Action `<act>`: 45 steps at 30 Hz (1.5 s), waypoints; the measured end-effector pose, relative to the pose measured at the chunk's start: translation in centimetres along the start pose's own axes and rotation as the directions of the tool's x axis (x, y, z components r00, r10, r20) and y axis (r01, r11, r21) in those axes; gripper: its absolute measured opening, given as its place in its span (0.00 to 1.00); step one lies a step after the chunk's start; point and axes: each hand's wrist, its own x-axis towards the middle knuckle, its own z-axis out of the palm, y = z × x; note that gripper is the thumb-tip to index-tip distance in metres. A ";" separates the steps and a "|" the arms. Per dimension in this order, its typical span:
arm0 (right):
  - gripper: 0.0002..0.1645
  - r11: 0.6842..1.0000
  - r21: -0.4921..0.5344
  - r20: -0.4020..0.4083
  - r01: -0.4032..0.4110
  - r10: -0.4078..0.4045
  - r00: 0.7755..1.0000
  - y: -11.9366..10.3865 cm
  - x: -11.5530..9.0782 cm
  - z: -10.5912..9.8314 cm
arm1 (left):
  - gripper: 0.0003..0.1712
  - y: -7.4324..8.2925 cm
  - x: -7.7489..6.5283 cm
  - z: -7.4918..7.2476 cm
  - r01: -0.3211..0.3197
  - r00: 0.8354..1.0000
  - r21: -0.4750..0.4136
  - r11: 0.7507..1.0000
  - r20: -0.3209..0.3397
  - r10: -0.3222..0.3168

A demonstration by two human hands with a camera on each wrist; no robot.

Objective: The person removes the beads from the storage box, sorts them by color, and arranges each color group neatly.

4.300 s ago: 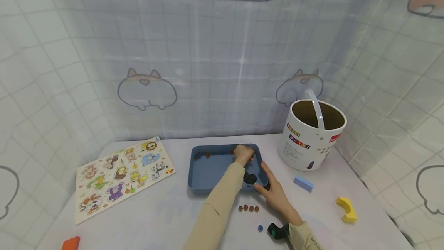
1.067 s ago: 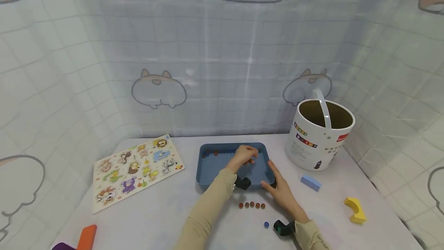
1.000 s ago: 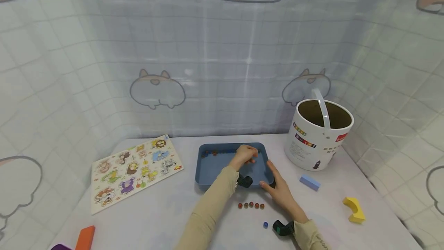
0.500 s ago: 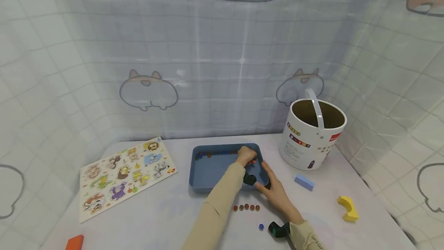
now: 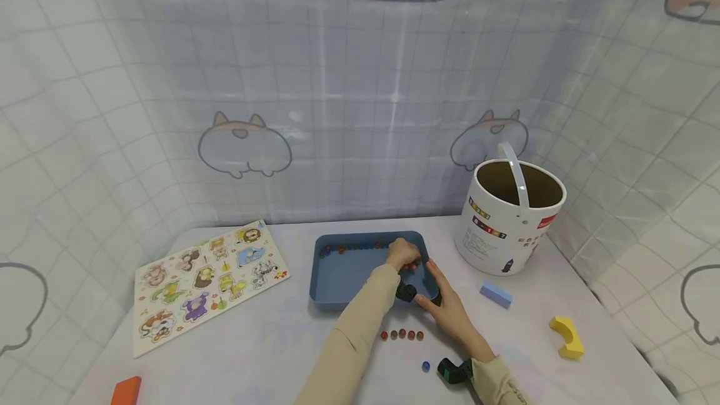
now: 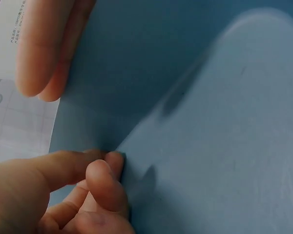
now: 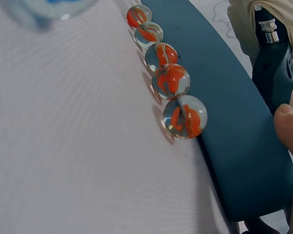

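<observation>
A blue tray (image 5: 337, 289) on the table bears a row of small marbles (image 5: 354, 247) along its back wall. My left hand (image 5: 404, 254) is inside the tray by the right wall, near a few orange marbles (image 5: 414, 264). In the left wrist view its curled fingers (image 6: 105, 183) come together against the tray; I cannot see whether a marble is between them. My right hand (image 5: 452, 317) steadies the near right corner, fingers straight along the side and thumb by the front wall. In front lie several orange-swirled glass marbles (image 7: 185, 117) in a row, and a blue marble (image 5: 425, 366).
A white bucket (image 5: 506, 230) with a raised handle stands at the right rear. Nearby are a blue block (image 5: 496, 294) and a yellow arch block (image 5: 567, 337). An animal puzzle board (image 5: 208, 283) lies to the left. An orange block (image 5: 126, 390) is at the front left.
One more orange marble is in the front row than 4.3 s ago. About a second ago my left hand was higher over the tray; it has since gone down toward the right wall. My right hand stays put.
</observation>
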 end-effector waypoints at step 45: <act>0.47 0.998 -0.056 0.009 -0.005 0.006 1.000 0.4 -0.2 0.0 | 0.10 -9.5 -16.4 -7.5 -0.251 0.949 -0.205 0.946 0.143 0.282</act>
